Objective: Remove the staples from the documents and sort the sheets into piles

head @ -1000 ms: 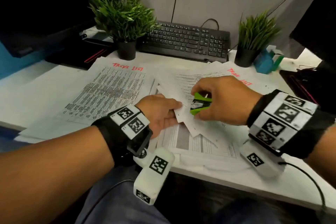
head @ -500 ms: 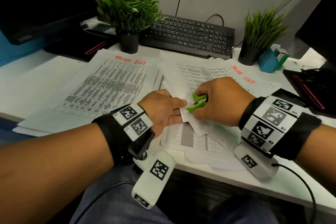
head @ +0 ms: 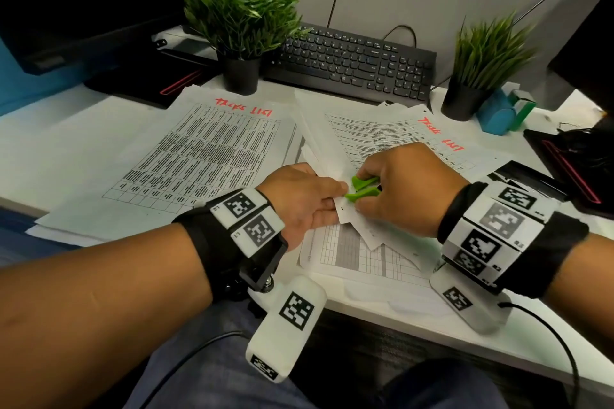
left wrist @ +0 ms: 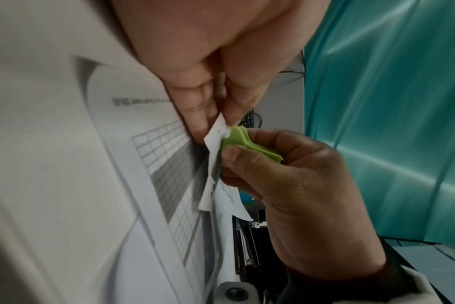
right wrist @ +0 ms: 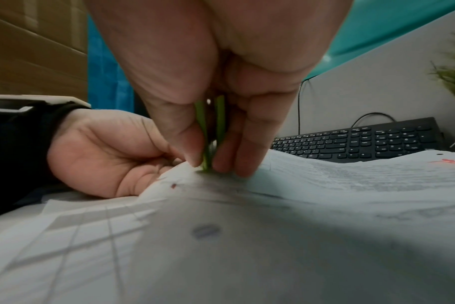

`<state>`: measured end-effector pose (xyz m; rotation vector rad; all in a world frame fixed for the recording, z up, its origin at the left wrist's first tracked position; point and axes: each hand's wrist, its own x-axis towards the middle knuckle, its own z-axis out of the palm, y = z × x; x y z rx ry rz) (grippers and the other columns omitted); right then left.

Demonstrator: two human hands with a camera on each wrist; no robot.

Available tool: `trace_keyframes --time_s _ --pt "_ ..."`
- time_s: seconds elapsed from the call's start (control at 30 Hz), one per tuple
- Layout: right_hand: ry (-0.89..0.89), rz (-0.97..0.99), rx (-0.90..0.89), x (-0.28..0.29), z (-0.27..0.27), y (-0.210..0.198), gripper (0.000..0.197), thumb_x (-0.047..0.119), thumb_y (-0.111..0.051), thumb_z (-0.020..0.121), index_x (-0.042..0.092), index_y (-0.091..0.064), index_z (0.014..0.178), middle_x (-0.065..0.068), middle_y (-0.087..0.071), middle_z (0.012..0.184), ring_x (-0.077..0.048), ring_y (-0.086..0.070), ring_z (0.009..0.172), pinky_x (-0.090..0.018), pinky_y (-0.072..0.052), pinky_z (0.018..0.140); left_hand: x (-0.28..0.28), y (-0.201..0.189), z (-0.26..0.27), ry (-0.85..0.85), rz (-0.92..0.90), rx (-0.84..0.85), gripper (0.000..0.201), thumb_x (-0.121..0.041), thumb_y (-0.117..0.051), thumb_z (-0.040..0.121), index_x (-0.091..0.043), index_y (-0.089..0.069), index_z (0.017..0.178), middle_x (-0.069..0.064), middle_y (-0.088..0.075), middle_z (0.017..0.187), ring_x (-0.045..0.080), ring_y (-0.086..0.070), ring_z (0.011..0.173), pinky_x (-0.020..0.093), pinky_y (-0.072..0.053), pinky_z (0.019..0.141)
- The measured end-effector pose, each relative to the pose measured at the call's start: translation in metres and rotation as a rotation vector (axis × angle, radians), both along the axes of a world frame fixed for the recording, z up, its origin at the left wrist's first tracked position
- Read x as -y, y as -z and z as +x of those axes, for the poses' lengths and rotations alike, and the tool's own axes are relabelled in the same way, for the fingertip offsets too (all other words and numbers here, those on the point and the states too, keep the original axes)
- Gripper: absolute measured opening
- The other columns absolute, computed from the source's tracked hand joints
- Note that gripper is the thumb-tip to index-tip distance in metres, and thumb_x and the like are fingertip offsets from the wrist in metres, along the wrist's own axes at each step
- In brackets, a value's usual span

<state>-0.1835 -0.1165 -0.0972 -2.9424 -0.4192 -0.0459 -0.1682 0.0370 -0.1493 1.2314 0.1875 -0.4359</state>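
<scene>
Since a second ago our green staple remover (head: 362, 189) has spread its wings at the stapled corner (head: 344, 209); our right hand (head: 403, 189) pinches it, fingers curled. Our left hand (head: 304, 201) pinches that corner, raised above the table (head: 465, 325).

Two plants (head: 237, 10), one keyboard (head: 355, 65), two hands (head: 300, 199)

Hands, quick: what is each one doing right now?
Left hand: pinches the corner of the stapled sheets.
Right hand: grips the green staple remover at that corner.
</scene>
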Motion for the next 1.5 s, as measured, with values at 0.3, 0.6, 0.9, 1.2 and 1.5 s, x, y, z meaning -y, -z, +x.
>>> trace_keyframes --time_s 0.3,0.6,0.9,1.2,1.5 --pt "0.253 0.095 -0.105 0.057 0.013 -0.023 0.041 0.039 -0.086 0.070 0.025 -0.068 0.104 0.003 -0.067 0.100 -0.016 -0.059 0.087 -0.029 -0.047 0.074 0.003 -0.003 0.001 -0.052 0.014 -0.042 0.036 0.003 -0.065 0.094 0.003 -0.060 0.129 0.019 -0.075 0.111 0.021 -0.075 0.077 0.032 -0.064 0.060" --pt "0.071 0.025 0.126 0.036 0.001 -0.019 0.017 0.026 -0.067 0.091 0.026 -0.073 0.107 0.005 -0.068 0.107 -0.017 -0.061 0.101 -0.029 -0.047 0.088 0.006 -0.020 -0.004 -0.075 0.035 0.013 0.016 0.003 -0.067 0.092 -0.004 -0.064 0.106 0.013 -0.079 0.096 0.018 -0.077 0.070 0.030 -0.063 0.060" --pt "0.084 -0.099 -0.165 0.038 0.010 -0.012 0.029 0.009 -0.066 0.088 0.026 -0.075 0.110 0.005 -0.072 0.108 -0.016 -0.062 0.100 -0.024 -0.048 0.084 0.001 -0.022 -0.006 -0.109 0.064 -0.025 0.016 0.002 -0.062 0.095 -0.003 -0.064 0.111 0.012 -0.078 0.092 0.016 -0.076 0.064 0.027 -0.060 0.053" --pt "0.008 -0.153 -0.178 0.055 0.008 0.002 0.021 0.021 -0.066 0.091 0.026 -0.076 0.110 0.008 -0.073 0.108 -0.014 -0.062 0.100 -0.024 -0.047 0.084 0.001 -0.012 -0.008 -0.097 0.132 -0.062 0.017 0.004 -0.053 0.099 -0.006 -0.064 0.092 0.010 -0.078 0.084 0.019 -0.074 0.069 0.030 -0.064 0.058" --pt "0.025 -0.119 -0.189 0.047 0.016 0.008 0.010 0.029 -0.073 0.087 0.026 -0.077 0.096 0.008 -0.071 0.091 -0.012 -0.061 0.089 -0.023 -0.042 0.072 0.005 -0.013 -0.010 -0.127 0.190 -0.061 0.024 0.003 -0.054 0.100 0.003 -0.056 0.124 0.017 -0.075 0.106 0.027 -0.075 0.090 0.036 -0.065 0.064"
